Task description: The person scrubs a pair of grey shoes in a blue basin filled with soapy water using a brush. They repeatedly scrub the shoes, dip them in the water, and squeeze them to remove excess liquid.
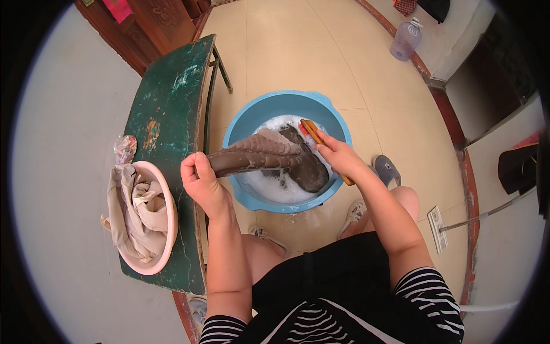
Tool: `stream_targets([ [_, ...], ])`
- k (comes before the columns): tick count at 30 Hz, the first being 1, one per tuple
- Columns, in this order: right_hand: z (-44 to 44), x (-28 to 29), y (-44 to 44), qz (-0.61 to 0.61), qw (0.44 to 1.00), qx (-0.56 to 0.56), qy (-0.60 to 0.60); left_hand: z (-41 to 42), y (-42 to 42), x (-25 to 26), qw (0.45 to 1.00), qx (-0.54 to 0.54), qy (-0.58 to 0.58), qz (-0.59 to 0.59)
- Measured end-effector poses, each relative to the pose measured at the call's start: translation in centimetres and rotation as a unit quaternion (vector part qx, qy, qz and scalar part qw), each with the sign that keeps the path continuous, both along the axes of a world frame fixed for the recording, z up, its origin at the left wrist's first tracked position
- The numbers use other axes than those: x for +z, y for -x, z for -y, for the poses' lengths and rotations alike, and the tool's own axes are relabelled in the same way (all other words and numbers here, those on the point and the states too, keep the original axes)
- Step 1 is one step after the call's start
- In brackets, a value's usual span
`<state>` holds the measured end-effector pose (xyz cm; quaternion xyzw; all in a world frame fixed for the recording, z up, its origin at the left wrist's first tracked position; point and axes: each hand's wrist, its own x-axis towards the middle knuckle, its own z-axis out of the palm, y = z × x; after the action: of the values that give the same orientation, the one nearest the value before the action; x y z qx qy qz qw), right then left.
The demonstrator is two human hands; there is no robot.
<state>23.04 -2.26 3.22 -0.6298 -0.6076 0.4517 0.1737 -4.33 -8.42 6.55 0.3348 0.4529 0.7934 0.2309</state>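
A blue plastic basin (283, 210) of foamy water stands on the floor before me. A wet dark grey-brown rubber or plastic piece with a ribbed, paler side (258, 159) lies partly in the suds and rises over the basin's left rim. My left hand (205, 182) grips its raised end, thumb on top. My right hand (339, 155) holds a scrubbing brush with a wooden handle and red and white bristles (316, 133) at the basin's right side. The bristles face the dark piece; whether they touch it I cannot tell.
To the left is a worn green table (172, 99) bearing a pink basin (172, 223) of pale cloth (137, 215) and a small clear plastic bag (125, 149). A slipper (386, 170), a flat mop (437, 229) and a large plastic bottle (405, 39) are on the right.
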Motion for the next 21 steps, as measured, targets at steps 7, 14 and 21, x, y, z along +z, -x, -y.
stream_targets([
  [7,-1.6,-3.3,1.0,0.111,0.988,0.044,-0.096,-2.5,-2.8,-4.0,0.999,-0.013,0.046,0.024],
  [14,-2.3,-6.4,4.0,0.161,0.978,0.099,-0.088,-1.7,-1.1,-5.1,0.979,-0.030,0.142,-0.142],
  [21,-4.2,-7.3,4.5,0.252,0.952,0.172,-0.024,-0.8,-1.6,-3.5,0.914,-0.098,0.236,-0.314],
])
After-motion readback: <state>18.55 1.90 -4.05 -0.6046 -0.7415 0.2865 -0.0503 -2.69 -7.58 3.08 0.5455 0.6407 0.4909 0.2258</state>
